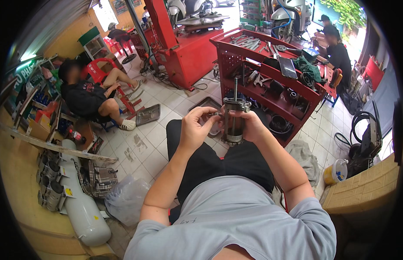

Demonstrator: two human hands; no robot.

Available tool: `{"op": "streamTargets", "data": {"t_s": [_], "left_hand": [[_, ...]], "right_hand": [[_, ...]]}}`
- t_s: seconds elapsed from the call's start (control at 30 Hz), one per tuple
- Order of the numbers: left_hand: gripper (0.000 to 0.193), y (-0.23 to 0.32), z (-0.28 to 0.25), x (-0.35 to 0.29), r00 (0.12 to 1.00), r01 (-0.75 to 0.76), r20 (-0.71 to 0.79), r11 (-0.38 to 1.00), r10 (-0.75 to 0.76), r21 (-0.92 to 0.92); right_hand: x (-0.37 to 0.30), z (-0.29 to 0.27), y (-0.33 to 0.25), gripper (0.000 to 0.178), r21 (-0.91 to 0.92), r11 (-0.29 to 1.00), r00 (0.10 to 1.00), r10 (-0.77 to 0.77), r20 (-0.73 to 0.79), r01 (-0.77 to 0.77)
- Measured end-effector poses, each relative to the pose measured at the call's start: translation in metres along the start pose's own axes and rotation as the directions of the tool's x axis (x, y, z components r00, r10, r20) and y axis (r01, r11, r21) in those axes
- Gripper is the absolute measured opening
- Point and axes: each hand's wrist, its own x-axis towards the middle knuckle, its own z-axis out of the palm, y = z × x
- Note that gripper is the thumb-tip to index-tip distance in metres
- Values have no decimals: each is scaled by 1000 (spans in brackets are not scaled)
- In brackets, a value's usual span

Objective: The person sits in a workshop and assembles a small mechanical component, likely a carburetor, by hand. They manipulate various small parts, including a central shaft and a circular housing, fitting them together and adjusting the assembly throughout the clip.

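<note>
Above my lap, my right hand (254, 125) is wrapped round the side of a cylindrical metal frame tool (232, 104). The tool stands upright, with a threaded rod rising from its top collar, side bars, and a ring at its lower end. My left hand (199, 126) is beside it on the left, thumb and fingertips pinched together close to the tool's upper part. Whatever small thing those fingertips hold is too small to make out. Under the hands, a dark metal tray (206, 103) lies on the floor, partly hidden.
A red tool cart (271, 93) with wrenches (249, 42) and a phone (288, 67) stands ahead. A seated person (86, 93) is on the left, near another floor tray (148, 114). A grey cylinder tank (84, 208) and plastic bag (127, 197) lie lower left; a bucket (336, 171) stands right.
</note>
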Motion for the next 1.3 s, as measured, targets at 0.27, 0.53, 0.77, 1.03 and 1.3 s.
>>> {"op": "streamTargets", "data": {"t_s": [0.27, 0.53, 0.77, 1.03, 1.3], "left_hand": [[17, -22, 16, -7, 975, 223, 92, 919, -204, -325], [20, -31, 48, -27, 824, 469, 298, 287, -481, -835], [19, -28, 60, -31, 823, 435, 196, 369, -533, -822], [17, -49, 52, -29, 919, 354, 226, 421, -323, -835], [18, -36, 24, -16, 816, 578, 552, 281, -173, -766]], "right_hand": [[1, 3, -1, 31, -29, 998, 995, -54, -84, 52], [6, 13, 2, 9, -173, 962, 917, -258, -304, 214], [13, -6, 15, 15, -343, 919, 922, -292, -253, 196], [3, 11, -1, 30, -283, 951, 936, -209, -282, 127], [-4, 8, -17, 44, -222, 975, 998, -3, -60, -10]]}}
